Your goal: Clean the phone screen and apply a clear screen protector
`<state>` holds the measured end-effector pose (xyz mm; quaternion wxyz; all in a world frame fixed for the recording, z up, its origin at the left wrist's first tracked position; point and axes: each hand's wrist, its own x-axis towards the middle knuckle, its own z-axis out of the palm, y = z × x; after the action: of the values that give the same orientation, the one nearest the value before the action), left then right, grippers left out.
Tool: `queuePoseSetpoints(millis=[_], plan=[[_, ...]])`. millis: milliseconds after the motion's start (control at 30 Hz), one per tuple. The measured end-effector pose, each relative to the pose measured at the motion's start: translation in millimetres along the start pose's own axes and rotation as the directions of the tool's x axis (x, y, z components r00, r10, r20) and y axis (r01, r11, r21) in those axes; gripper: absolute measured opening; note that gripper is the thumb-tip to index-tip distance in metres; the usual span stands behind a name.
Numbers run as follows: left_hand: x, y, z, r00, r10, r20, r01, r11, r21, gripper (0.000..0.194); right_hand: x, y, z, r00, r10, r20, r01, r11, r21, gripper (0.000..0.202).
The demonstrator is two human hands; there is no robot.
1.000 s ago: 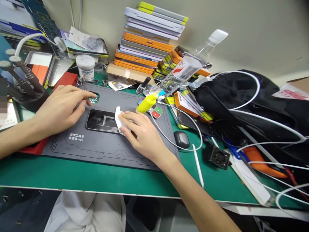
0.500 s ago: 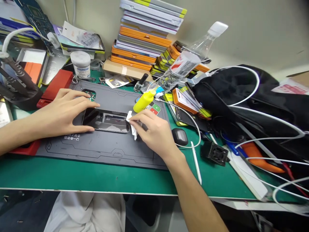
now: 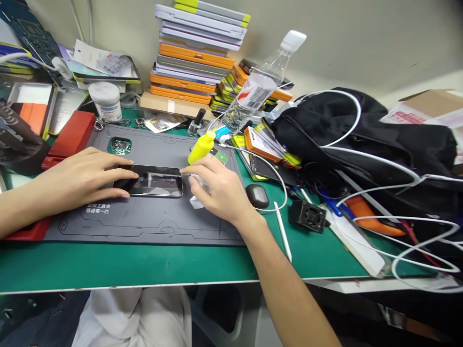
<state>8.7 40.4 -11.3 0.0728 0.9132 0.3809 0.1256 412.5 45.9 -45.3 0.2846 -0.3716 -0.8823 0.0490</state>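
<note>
A black phone [image 3: 161, 183] lies flat, screen up, on the grey work mat [image 3: 144, 221]. My left hand [image 3: 88, 176] rests over its left end, fingers spread, thumb along the near edge and fingertips on the far side. At the phone's right end is my right hand [image 3: 215, 188], its index fingertip touching the corner. A crumpled white tissue [image 3: 196, 202] is tucked under the curled fingers and thumb of that hand. Just beyond the right hand stands a yellow bottle [image 3: 201, 148]. Small metal parts [image 3: 120, 146] sit in a mat recess behind my left hand.
A red case [image 3: 72, 137] and a white jar [image 3: 106, 101] stand at the left. Behind are stacked boxes [image 3: 195, 60] and a leaning plastic bottle [image 3: 255, 86]. On the right lie a black earbud case [image 3: 257, 195], a white stylus [image 3: 282, 232], a small fan [image 3: 309, 216] and looping cables.
The view has shifted right. My left fingers have moved from behind the phone onto its far edge. My right index finger has extended to the phone's corner, and the tissue has dropped lower under the hand.
</note>
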Motion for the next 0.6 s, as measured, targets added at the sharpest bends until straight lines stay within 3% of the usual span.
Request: queuePoseSetpoints(millis=[200,333,600], plan=[[-1.5,-1.4,-0.3,0.998,-0.052,-0.030,0.052,0.999,0.005,0.061,1.0,0.6,-2.1,0.991,-0.041,0.131,0.026,0.993,0.113,0.054],[-2.9,-0.5,-0.5,1.000,-0.004,-0.013,0.005,0.997,0.081,0.064,1.3,3.1,-1.2,0.989,-0.047,0.139,0.031,0.993,0.117,0.053],[-8.0,2.0,-0.8,0.996,0.086,-0.032,-0.081,0.987,0.138,0.052,3.3,3.9,2.0,0.989,-0.039,0.143,0.018,0.989,0.144,0.048]])
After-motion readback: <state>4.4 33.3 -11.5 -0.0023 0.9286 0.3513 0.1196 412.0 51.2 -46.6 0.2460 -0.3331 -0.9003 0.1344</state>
